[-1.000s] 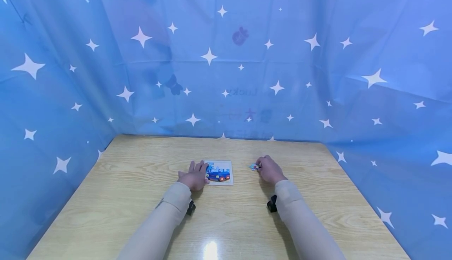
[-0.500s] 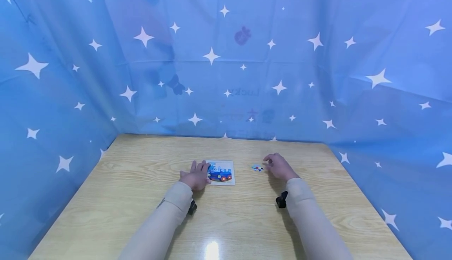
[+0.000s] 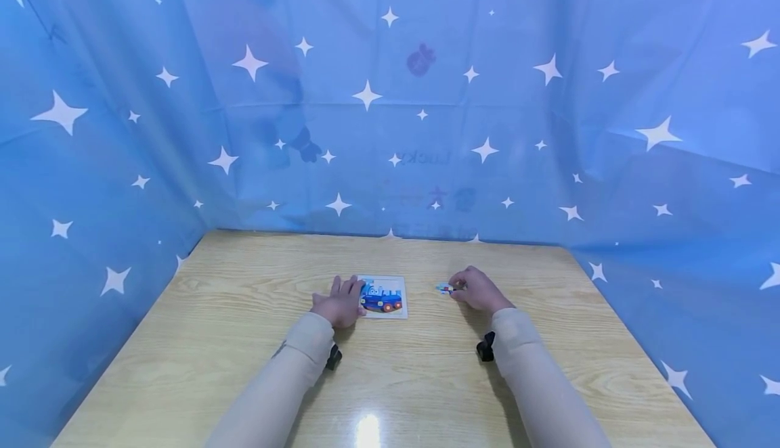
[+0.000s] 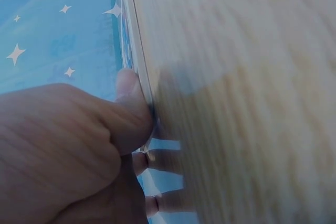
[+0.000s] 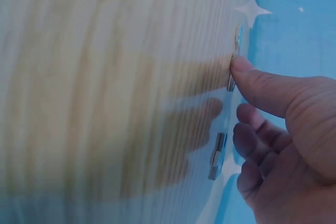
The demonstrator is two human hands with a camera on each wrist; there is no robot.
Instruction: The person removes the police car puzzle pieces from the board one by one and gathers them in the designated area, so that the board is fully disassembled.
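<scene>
A small jigsaw puzzle (image 3: 384, 299) with a blue train picture lies on the table in a pale frame. My left hand (image 3: 338, 304) rests at its left edge with fingers extended over the border; in the left wrist view the thumb (image 4: 128, 114) presses along the frame's side. To the right of the puzzle, my right hand (image 3: 478, 290) pinches a loose puzzle piece (image 3: 444, 287) at table level. The right wrist view has the thumb (image 5: 262, 87) against this piece, the index fingertip being hidden. Another puzzle piece (image 5: 218, 157) lies by the curled lower fingers.
The wooden table (image 3: 390, 373) extends around both hands. A blue curtain (image 3: 390, 96) with white stars hangs behind the table and along its sides. Each wrist carries a small black camera, such as the right camera (image 3: 485, 347).
My right hand drew back rightward off the loose pieces, fingers parting, then came back and closed thumb and finger on a piece. The left hand has stayed on the puzzle. The head view has shifted slightly.
</scene>
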